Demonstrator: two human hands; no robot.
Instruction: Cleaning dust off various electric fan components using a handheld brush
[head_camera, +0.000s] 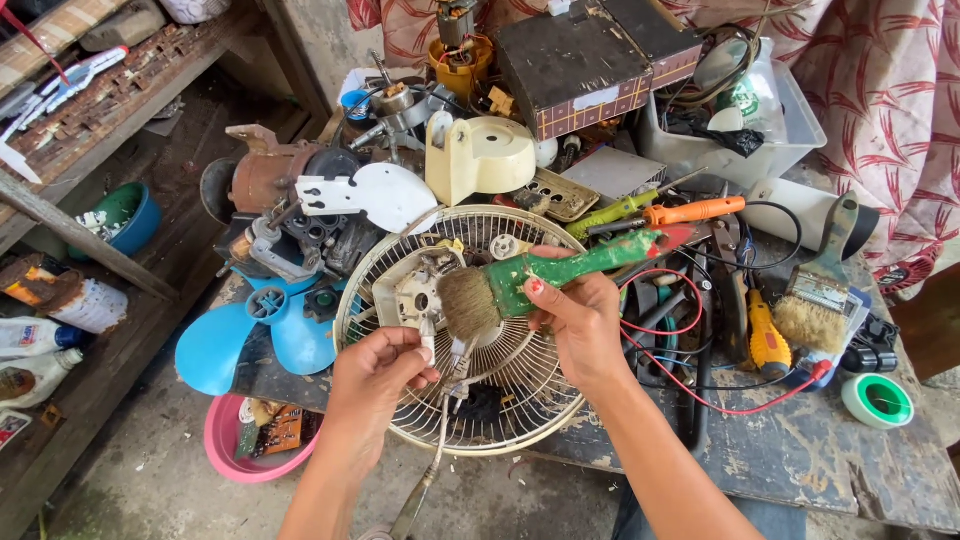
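My right hand (578, 320) grips a paint brush with a green handle (570, 268); its worn bristles (468, 302) rest against a small cream-coloured fan part (410, 292). My left hand (375, 372) pinches the lower end of that part with fingers and thumb. Both hands hover over a round wire fan guard (400, 250) lying flat on the cluttered workbench (800, 450).
A blue fan blade (225, 345) and a rusty motor (265, 178) lie to the left. Screwdrivers (690, 211), a second brush (815, 300), red wires (700, 395), a tape roll (877, 400) and a white tub (730, 155) crowd the right. A pink bowl (240, 445) sits below.
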